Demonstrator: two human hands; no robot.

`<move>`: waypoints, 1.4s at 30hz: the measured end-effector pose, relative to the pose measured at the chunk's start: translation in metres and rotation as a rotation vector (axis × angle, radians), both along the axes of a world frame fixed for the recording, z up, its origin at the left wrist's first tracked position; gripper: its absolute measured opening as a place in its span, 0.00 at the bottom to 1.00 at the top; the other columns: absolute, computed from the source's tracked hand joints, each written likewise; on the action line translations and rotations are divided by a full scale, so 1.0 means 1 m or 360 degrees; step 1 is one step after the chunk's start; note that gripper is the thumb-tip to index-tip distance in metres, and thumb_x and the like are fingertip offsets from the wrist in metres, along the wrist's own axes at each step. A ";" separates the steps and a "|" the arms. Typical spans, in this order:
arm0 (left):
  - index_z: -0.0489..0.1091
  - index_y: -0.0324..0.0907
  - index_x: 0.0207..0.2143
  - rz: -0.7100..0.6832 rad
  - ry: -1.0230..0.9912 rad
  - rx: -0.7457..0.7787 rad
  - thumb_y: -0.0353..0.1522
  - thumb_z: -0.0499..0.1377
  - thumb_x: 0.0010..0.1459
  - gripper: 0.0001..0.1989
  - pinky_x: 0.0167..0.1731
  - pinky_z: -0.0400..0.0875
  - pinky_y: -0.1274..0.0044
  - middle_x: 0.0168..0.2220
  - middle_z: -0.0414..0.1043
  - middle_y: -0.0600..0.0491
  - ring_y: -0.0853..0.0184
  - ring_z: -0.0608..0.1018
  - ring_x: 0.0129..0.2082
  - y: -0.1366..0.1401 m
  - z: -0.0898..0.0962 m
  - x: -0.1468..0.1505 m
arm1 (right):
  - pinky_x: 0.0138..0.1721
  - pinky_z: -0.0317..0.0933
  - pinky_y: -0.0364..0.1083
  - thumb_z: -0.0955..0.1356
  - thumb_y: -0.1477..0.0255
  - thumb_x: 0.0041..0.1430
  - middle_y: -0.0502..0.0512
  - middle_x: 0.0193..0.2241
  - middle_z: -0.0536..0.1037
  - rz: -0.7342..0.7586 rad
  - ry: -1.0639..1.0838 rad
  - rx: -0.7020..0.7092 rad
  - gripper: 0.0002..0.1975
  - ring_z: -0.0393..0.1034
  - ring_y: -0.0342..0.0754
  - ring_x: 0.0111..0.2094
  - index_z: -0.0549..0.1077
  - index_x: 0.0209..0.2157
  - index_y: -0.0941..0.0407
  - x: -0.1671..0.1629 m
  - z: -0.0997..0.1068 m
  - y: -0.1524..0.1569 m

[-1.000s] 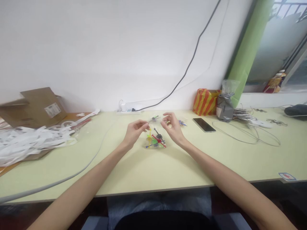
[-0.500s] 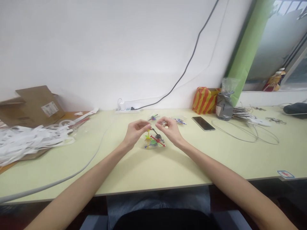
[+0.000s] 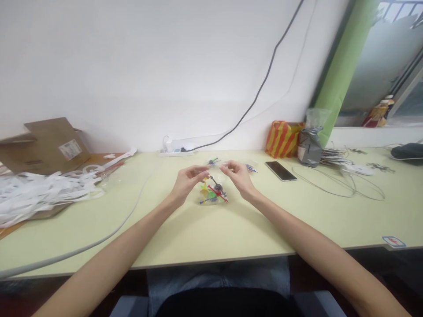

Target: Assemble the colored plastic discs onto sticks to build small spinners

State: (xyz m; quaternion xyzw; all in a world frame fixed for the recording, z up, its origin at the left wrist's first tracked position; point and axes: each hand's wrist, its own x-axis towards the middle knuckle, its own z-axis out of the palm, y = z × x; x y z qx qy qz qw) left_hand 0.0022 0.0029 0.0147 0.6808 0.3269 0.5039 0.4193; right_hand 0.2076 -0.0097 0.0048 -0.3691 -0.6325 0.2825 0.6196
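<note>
A clear plastic bag (image 3: 213,194) holds several small plastic pieces in yellow, red, green, blue and black, some with round discs and thin stems. My left hand (image 3: 188,181) is closed, thumb against forefinger, at the bag's upper left. On the upper right, my right hand (image 3: 238,177) pinches its thumb and forefinger together by the bag's transparent top edge. The film between the hands is hard to make out. Just beyond my fingers lie a small packet with a green and blue piece (image 3: 213,161) and a packet with blue pieces (image 3: 251,168).
A phone (image 3: 280,171) lies to the right, with a striped bag (image 3: 282,140), a grey pouch (image 3: 309,147) and loose cables behind it. At left are white strips (image 3: 49,193) and a cardboard box (image 3: 56,145). A power strip (image 3: 175,152) sits against the wall.
My right hand has shifted slightly right and up, widening the gap between my fingertips. My left hand and the coloured pieces have hardly moved.
</note>
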 end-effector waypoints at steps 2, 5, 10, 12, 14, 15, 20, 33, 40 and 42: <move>0.79 0.39 0.41 0.0026 0.0014 -0.0019 0.45 0.69 0.52 0.21 0.39 0.75 0.70 0.37 0.80 0.46 0.59 0.80 0.39 0.002 0.000 -0.001 | 0.38 0.61 0.46 0.71 0.59 0.58 0.54 0.31 0.78 -0.0007 -0.0025 0.0013 0.14 0.68 0.47 0.33 0.76 0.30 0.57 0.001 -0.001 0.001; 0.80 0.38 0.38 0.0054 -0.0017 -0.0015 0.46 0.68 0.53 0.19 0.38 0.75 0.71 0.35 0.80 0.46 0.60 0.79 0.37 0.004 0.000 -0.003 | 0.37 0.61 0.46 0.71 0.59 0.58 0.54 0.32 0.78 -0.0036 -0.0082 0.0024 0.14 0.68 0.47 0.34 0.76 0.31 0.57 0.001 -0.001 0.002; 0.80 0.38 0.35 0.0080 -0.0023 0.0041 0.46 0.66 0.55 0.18 0.36 0.74 0.72 0.32 0.79 0.46 0.61 0.78 0.35 0.005 0.001 -0.004 | 0.37 0.61 0.46 0.70 0.58 0.59 0.54 0.32 0.79 -0.0038 -0.0114 0.0010 0.15 0.69 0.48 0.34 0.77 0.32 0.56 0.000 0.002 0.000; 0.80 0.38 0.34 0.0066 -0.0013 0.0071 0.46 0.66 0.56 0.18 0.36 0.74 0.71 0.32 0.79 0.46 0.62 0.78 0.34 0.004 0.002 -0.003 | 0.37 0.62 0.46 0.70 0.58 0.58 0.54 0.32 0.79 0.0010 -0.0080 -0.0004 0.14 0.70 0.48 0.35 0.77 0.33 0.56 -0.001 0.003 -0.002; 0.79 0.39 0.33 0.0029 0.0006 0.0100 0.46 0.66 0.57 0.18 0.37 0.74 0.71 0.32 0.79 0.47 0.62 0.78 0.34 0.002 0.003 -0.002 | 0.37 0.62 0.46 0.71 0.58 0.58 0.54 0.33 0.79 0.0074 -0.0068 -0.0033 0.14 0.71 0.48 0.36 0.78 0.33 0.56 -0.002 0.003 -0.004; 0.79 0.39 0.33 0.0011 0.0020 0.0113 0.46 0.65 0.57 0.18 0.37 0.73 0.72 0.32 0.79 0.47 0.63 0.78 0.34 0.000 0.003 -0.001 | 0.38 0.62 0.46 0.72 0.58 0.57 0.54 0.33 0.80 0.0099 -0.0078 -0.0052 0.14 0.71 0.49 0.36 0.78 0.33 0.56 -0.002 0.003 -0.005; 0.79 0.40 0.34 -0.0034 0.0153 0.0138 0.45 0.67 0.56 0.16 0.37 0.72 0.73 0.32 0.79 0.48 0.62 0.78 0.34 -0.007 0.003 0.002 | 0.38 0.63 0.46 0.71 0.57 0.58 0.53 0.30 0.80 0.0189 -0.0147 -0.0082 0.15 0.71 0.48 0.33 0.79 0.31 0.56 -0.007 0.002 -0.010; 0.80 0.40 0.32 -0.0038 0.0177 0.0165 0.45 0.66 0.56 0.16 0.35 0.71 0.73 0.30 0.78 0.49 0.63 0.78 0.31 0.001 -0.002 0.002 | 0.34 0.61 0.45 0.70 0.63 0.60 0.53 0.27 0.80 0.0184 -0.0232 -0.0088 0.13 0.70 0.47 0.30 0.79 0.27 0.56 -0.013 0.004 -0.013; 0.79 0.40 0.29 -0.0013 0.0380 0.0062 0.46 0.65 0.55 0.18 0.32 0.69 0.75 0.27 0.78 0.49 0.65 0.76 0.29 0.021 -0.013 -0.007 | 0.30 0.59 0.44 0.69 0.67 0.56 0.54 0.25 0.79 0.0063 -0.0361 -0.0224 0.10 0.70 0.46 0.28 0.81 0.27 0.58 -0.010 -0.010 0.003; 0.79 0.40 0.29 -0.0034 0.0404 0.0049 0.47 0.64 0.55 0.19 0.32 0.69 0.75 0.27 0.78 0.49 0.65 0.76 0.29 0.026 -0.016 -0.008 | 0.30 0.59 0.43 0.69 0.67 0.56 0.54 0.25 0.79 0.0061 -0.0372 -0.0233 0.11 0.70 0.46 0.28 0.80 0.27 0.58 -0.009 -0.013 0.007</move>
